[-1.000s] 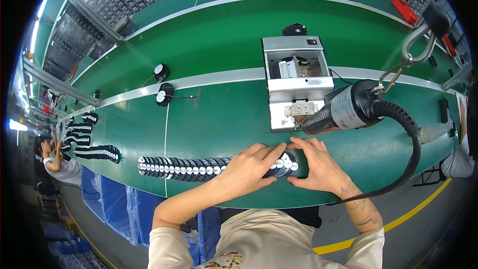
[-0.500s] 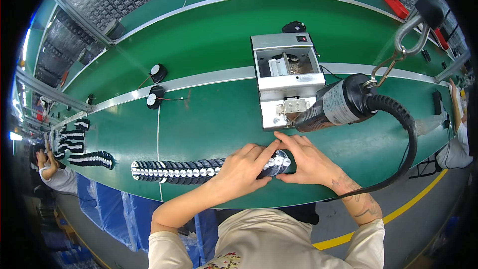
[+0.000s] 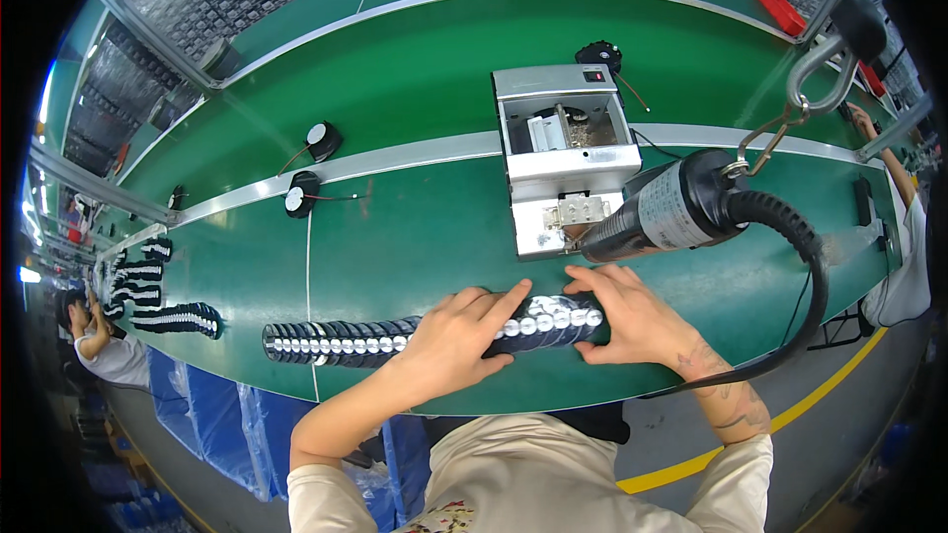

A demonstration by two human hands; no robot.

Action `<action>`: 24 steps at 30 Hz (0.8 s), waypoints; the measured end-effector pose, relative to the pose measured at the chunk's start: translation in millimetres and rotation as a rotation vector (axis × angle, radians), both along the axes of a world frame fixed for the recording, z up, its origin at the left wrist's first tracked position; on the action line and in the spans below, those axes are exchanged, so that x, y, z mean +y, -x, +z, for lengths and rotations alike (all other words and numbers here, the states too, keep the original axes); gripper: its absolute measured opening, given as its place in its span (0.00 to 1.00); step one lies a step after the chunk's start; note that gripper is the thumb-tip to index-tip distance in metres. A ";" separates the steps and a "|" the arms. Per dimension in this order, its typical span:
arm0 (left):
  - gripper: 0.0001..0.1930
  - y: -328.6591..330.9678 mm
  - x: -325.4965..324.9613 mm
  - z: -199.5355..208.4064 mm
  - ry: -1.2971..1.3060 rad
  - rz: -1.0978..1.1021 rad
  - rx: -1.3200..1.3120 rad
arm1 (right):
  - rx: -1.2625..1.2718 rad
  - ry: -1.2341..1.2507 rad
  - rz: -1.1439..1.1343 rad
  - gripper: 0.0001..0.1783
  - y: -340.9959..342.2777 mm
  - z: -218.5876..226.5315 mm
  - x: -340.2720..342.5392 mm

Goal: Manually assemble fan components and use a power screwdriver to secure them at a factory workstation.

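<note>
A long row of round black parts with silver discs [image 3: 336, 340] lies on the green table in front of me, stacked face to side. My left hand [image 3: 456, 336] is wrapped over the row's middle, thumb on the near side and fingers on the far side. At the right end of the row, my right hand [image 3: 632, 321] curves round the last parts, fingertips beyond them and thumb on the near side. Between my hands several discs [image 3: 549, 321] show. What lies under my left palm is hidden.
A silver box-shaped machine [image 3: 563, 163] stands beyond my hands. Beside it a black electric screwdriver [image 3: 652, 209] hangs from a hook, its thick cable [image 3: 810, 276] looping down near my right forearm. Wired round parts [image 3: 302, 195] lie at left, with more rows [image 3: 178, 319] farther left. Co-workers [image 3: 904, 247] are at both sides.
My hands have moved apart, the left one leftward and the right one rightward. More discs show between them, and the row's right end reaches farther right. A wired part on the green belt shifted right.
</note>
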State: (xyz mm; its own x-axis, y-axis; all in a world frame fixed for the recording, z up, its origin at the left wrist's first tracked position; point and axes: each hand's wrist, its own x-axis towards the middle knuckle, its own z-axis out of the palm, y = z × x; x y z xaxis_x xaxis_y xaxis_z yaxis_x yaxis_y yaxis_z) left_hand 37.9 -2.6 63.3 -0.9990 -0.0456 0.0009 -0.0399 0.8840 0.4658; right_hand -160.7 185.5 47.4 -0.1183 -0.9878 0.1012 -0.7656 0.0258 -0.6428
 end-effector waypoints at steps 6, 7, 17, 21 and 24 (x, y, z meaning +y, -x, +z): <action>0.47 -8.3 -7.9 5.3 0.013 0.036 0.016 | 0.037 -0.116 -0.107 0.45 32.3 7.0 33.2; 0.47 -9.8 -9.0 5.8 0.033 0.035 0.015 | 0.156 -0.113 -0.074 0.44 40.7 4.4 43.2; 0.45 -16.5 -12.1 12.5 0.113 0.076 -0.032 | 0.524 -0.238 -0.186 0.40 109.8 36.7 114.1; 0.43 -9.3 -9.5 10.2 0.095 0.065 -0.006 | 0.598 -0.290 -0.286 0.40 132.5 38.8 142.3; 0.42 -3.4 -7.2 11.0 0.087 0.047 0.007 | 0.602 -0.313 -0.375 0.39 148.5 37.0 160.9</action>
State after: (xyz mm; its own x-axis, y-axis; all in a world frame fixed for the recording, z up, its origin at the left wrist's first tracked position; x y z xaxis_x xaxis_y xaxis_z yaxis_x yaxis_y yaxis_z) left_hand 41.3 -9.8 74.2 -0.9957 -0.0921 0.0135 -0.0797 0.9184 0.3875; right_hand -309.2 346.4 84.4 -0.4631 -0.8860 -0.0231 -0.8852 0.4637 -0.0390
